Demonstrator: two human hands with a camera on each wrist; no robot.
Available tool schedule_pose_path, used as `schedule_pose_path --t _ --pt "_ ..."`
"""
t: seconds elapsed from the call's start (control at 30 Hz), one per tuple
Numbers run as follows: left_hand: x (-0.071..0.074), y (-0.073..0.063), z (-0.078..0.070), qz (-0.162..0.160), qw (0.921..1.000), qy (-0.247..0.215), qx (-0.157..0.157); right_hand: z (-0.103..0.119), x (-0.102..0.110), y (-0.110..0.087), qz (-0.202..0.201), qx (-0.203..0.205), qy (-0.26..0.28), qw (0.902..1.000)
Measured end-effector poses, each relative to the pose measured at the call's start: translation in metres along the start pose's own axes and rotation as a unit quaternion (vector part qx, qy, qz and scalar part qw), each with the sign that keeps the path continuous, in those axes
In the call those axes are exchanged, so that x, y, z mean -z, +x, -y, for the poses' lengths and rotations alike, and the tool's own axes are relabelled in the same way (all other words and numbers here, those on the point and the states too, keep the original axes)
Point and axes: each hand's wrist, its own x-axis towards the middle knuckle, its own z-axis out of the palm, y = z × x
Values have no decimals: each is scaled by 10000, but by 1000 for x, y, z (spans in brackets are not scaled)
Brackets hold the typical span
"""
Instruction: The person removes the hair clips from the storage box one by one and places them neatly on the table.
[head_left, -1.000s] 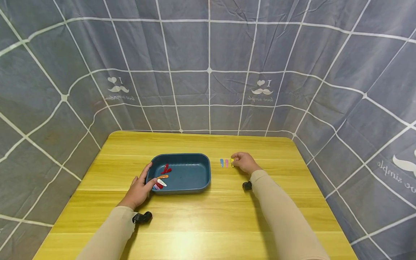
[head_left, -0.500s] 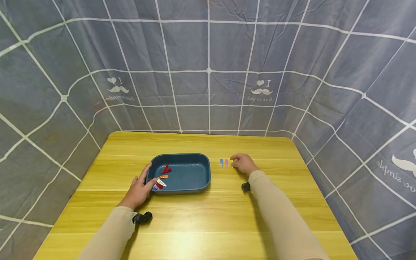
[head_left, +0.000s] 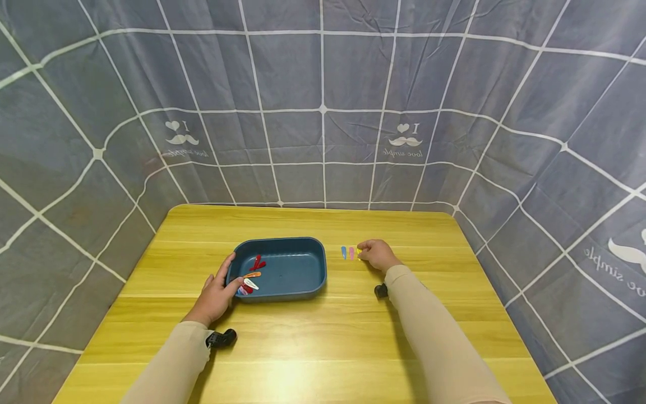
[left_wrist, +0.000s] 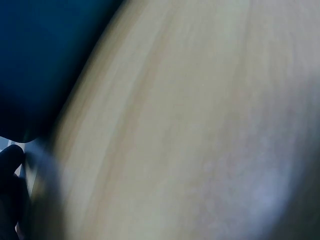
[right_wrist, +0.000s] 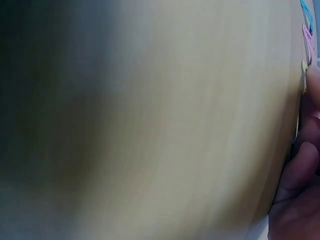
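Pinching yellow clip point(head_left: 359, 254), wooden table point(head_left: 313, 348), gridded curtain point(head_left: 292, 73)

Curtain point(head_left: 298, 67), left print point(head_left: 183, 138): mirrored "I", heart point(head_left: 172, 125), moustache, "love simple".
Centre-right print point(head_left: 405, 142): same mirrored content.
Far-right print point(head_left: 626, 253): moustache, mirrored "simple", partial "love", cut off at right.

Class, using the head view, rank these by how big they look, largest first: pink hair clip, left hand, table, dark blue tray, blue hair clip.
1. Table
2. Dark blue tray
3. Left hand
4. Blue hair clip and pink hair clip: these look about alike, so I leave them unranked.
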Motion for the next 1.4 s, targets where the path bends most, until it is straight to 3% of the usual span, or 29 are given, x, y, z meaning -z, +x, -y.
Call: schedule_pose_path --t 0.33,0.6,1.1,1.4 --pt "1 2 3 -58 9999 123 -52 -4 0 4 -15 101 -111 9999" --pt "2 3 3 -55 9998 -33 -169 -3 1 3 36 31 79 10000" --pt "6 5 1 134 9999 -11 52 -3 6 6 161 98 -3 9998" --pt "6 0 -2 -181 9987 -248 -403 -5 6 0 240 148 44 9996"
